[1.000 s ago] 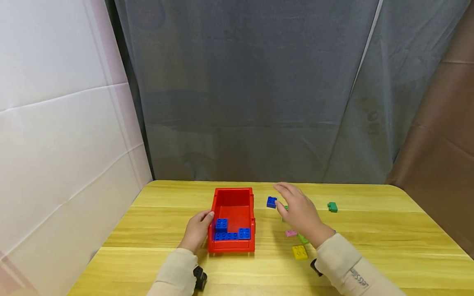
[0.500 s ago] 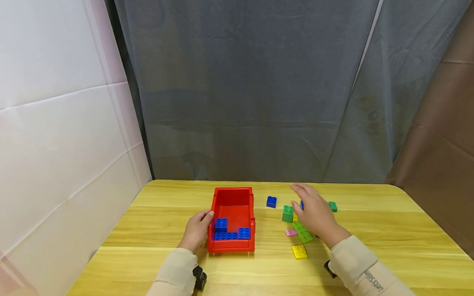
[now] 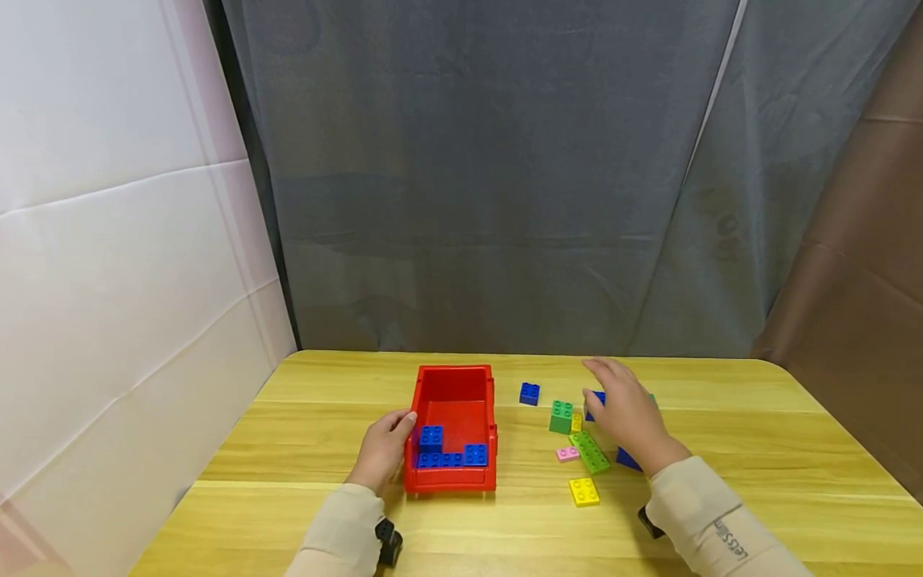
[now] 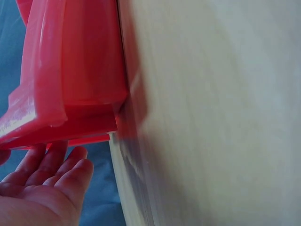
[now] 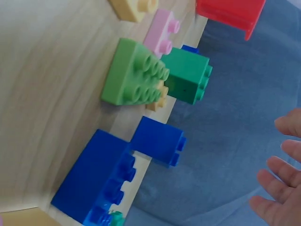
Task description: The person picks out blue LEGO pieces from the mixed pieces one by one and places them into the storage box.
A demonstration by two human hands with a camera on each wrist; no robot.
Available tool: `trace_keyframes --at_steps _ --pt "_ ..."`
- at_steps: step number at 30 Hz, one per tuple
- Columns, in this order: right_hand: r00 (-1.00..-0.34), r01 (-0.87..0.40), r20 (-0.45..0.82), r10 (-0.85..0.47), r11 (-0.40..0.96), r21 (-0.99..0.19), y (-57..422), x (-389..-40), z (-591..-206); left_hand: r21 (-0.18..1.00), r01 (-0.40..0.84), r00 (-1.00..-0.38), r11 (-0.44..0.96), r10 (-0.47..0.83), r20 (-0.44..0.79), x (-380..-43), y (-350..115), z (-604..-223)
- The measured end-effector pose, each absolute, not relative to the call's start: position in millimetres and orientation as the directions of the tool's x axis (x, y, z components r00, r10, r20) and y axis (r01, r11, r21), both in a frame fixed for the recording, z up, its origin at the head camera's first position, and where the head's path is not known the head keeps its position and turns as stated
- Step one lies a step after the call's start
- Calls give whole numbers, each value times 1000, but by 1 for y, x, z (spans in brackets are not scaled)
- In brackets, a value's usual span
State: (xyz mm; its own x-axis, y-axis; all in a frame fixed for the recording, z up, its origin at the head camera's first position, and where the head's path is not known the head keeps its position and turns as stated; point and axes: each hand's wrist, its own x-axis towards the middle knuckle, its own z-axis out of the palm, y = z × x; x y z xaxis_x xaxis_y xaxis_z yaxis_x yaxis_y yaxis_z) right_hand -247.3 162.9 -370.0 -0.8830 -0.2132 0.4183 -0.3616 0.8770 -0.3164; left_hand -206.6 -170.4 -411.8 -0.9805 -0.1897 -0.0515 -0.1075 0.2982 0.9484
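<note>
A red bin (image 3: 456, 481) stands on the table, several blue bricks (image 3: 431, 437) at its near end. My left hand (image 3: 382, 450) holds the bin's left side, thumb at the rim; in the left wrist view its fingers (image 4: 70, 181) meet the bin's underside edge. To the right, my right hand (image 3: 629, 413) hovers with spread fingers above a blue brick (image 3: 595, 401), holding nothing. A longer blue brick (image 5: 89, 176), partly hidden by that wrist in the head view, lies nearer. In the right wrist view the fingers (image 5: 282, 181) are apart from every brick.
Left of my right hand lie a green brick (image 3: 561, 417), a small yellow brick (image 3: 576, 423), a light green long brick (image 3: 589, 453), a pink brick (image 3: 567, 454) and a yellow plate brick (image 3: 584, 492). Another blue brick (image 3: 530, 393) lies nearer the bin. A grey curtain (image 3: 461, 176) hangs behind.
My right hand has moved right, from beside the far blue brick to over another blue brick, uncovering the green and yellow bricks. The left hand and the bin stay put.
</note>
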Motion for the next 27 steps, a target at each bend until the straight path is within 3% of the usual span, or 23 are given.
trace_keyframes --at_steps 15,27 --pt "-936 -283 300 -185 901 -328 170 -255 -376 954 -108 -979 280 -199 -52 -207 -170 -413" --pt "-976 -207 124 -178 936 -284 168 -261 -377 955 -125 -977 270 -203 -71 -207 -170 -412"
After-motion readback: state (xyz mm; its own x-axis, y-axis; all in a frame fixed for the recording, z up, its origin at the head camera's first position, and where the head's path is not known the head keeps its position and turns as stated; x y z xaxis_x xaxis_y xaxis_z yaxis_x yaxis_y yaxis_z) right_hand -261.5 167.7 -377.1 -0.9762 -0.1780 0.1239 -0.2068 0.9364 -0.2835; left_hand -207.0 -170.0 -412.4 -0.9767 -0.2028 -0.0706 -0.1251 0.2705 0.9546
